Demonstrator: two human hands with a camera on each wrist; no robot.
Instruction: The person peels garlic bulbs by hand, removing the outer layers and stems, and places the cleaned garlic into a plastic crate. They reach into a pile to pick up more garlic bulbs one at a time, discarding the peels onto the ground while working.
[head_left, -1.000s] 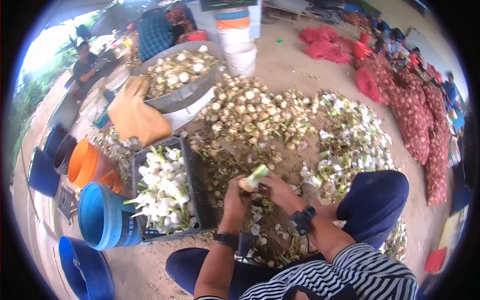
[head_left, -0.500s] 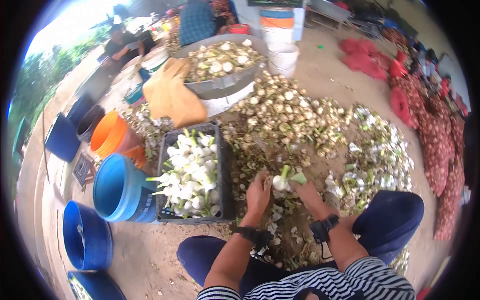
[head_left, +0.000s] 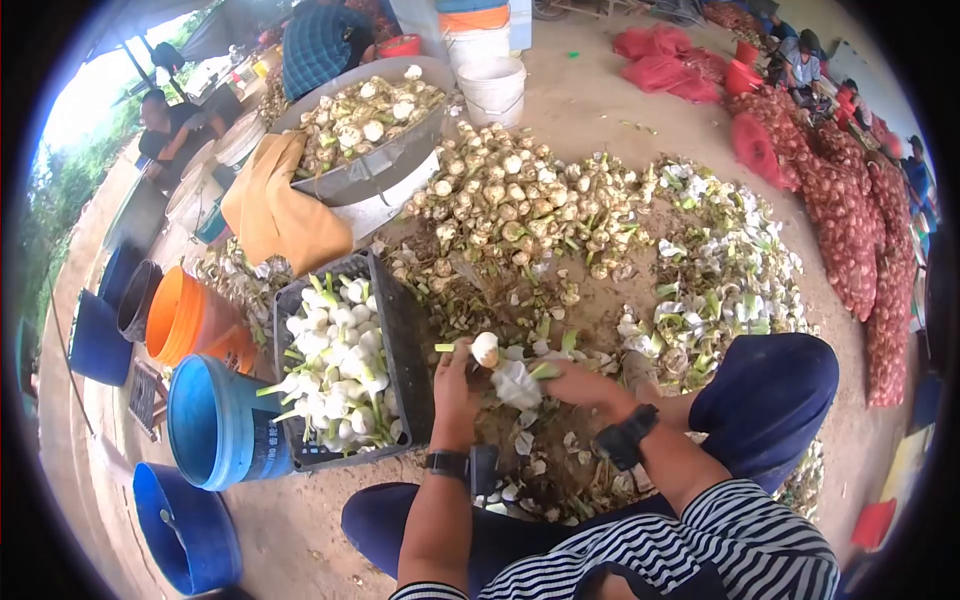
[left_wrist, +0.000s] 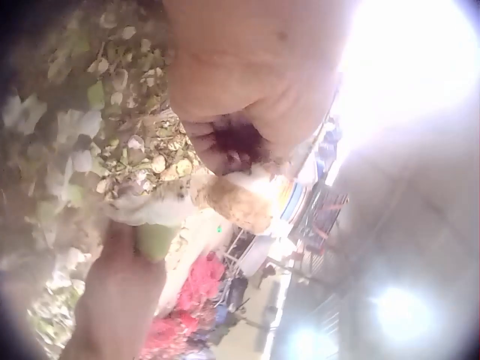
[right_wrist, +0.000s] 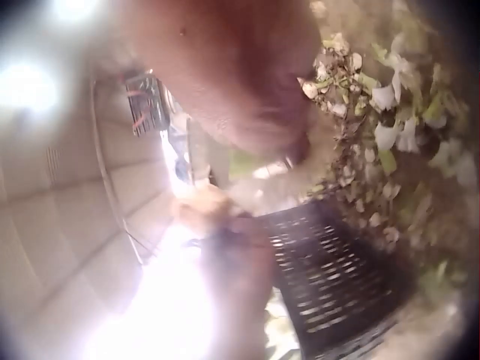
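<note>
My left hand [head_left: 455,398] grips a garlic bulb [head_left: 485,348], whose pale green stem pokes out on the far side of the fingers. The bulb is white on top, with a brownish patch, and looks tan in the left wrist view. Across from it, my right hand [head_left: 583,386] pinches a loose white outer skin [head_left: 518,385] with a green end, which stretches from the bulb's side toward the right fingers. Just left of the left hand stands a black crate [head_left: 408,350] heaped with clean white garlic bulbs [head_left: 340,350].
Ahead lies a large pile of unpeeled garlic [head_left: 530,205], with discarded skins [head_left: 720,270] to its right. Blue bucket [head_left: 215,420] and orange bucket [head_left: 190,320] stand left of the crate. Behind are a grey tub [head_left: 370,175] of garlic and an orange cloth [head_left: 280,210]. Red net sacks [head_left: 830,230] line the right.
The bulb has shifted left with the left hand, toward the crate. Its outer skin, earlier around the bulb and stem, now hangs stretched toward the right hand. The head view has swung about.
</note>
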